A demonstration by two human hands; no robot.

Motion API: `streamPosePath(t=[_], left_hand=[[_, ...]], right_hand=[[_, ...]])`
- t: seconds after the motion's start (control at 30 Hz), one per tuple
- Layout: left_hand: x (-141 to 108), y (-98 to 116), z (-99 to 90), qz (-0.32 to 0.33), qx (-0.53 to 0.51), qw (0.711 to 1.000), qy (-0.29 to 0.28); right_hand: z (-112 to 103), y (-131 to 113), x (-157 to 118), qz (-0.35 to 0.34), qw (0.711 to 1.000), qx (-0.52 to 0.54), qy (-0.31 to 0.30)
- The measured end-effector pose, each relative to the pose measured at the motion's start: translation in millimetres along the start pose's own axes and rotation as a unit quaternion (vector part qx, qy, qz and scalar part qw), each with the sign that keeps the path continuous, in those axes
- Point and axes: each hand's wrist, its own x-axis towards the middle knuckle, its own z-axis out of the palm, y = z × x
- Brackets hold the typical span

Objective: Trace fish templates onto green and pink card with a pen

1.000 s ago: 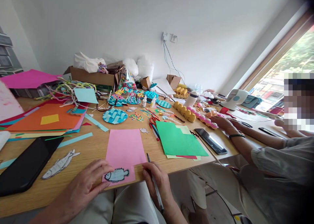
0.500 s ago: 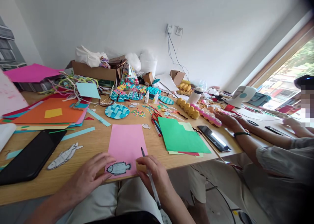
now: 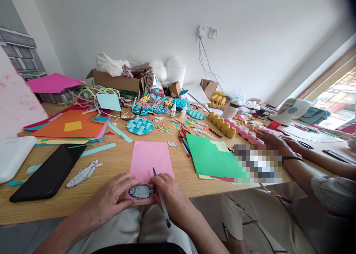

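While right hand [image 3: 172, 195] grips pen [image 3: 164, 206] | moved to tail of paper fish [image 3: 140, 191] | left hand [image 3: 115, 194] wide

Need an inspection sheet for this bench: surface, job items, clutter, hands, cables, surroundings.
Surface: wood-toned table, bare patches near the front edge.
Job items: pink sheet lies flat near the front edge; black-outlined fish figure on its near end.
Clutter: black phone and orange sheet to the left, green sheet to the right, crafts behind.
Left hand: at the fish's head end, holding no tool.
Right hand: holds a pen, fingertips by the tail.
Cables: hang from wall sockets; lower ends hidden.
Surroundings: pale wall; window and co-worker's arms at right.
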Motion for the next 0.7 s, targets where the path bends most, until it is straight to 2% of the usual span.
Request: streamPosePath(t=[0.1,0.2,0.37,0.53,0.63,0.7], left_hand=[[3,2,-0.9,-0.013,0.007,1.0,-0.011],[7,7,-3.1,-0.018,0.005,1.0,-0.01],[11,17,-5.4,0.003,-0.018,1.0,0.015],[16,24,-4.1,0.017,-0.064,0.998,0.001],[22,24,-12.9,0.023,-0.071,0.997,0.018],[26,22,-26.7,0.019,-0.066,0.996,0.056]], right_hand=[[2,3,0,0.007,1.0,0.014,-0.003],[7,7,-2,0.003,0.999,0.025,0.02],[15,10,-6,-0.008,0.998,0.044,0.049],[15,9,-3,-0.027,0.994,0.095,0.043],[10,8,4,-0.044,0.988,0.127,0.073],[4,8,10,-0.039,0.983,0.139,0.115]])
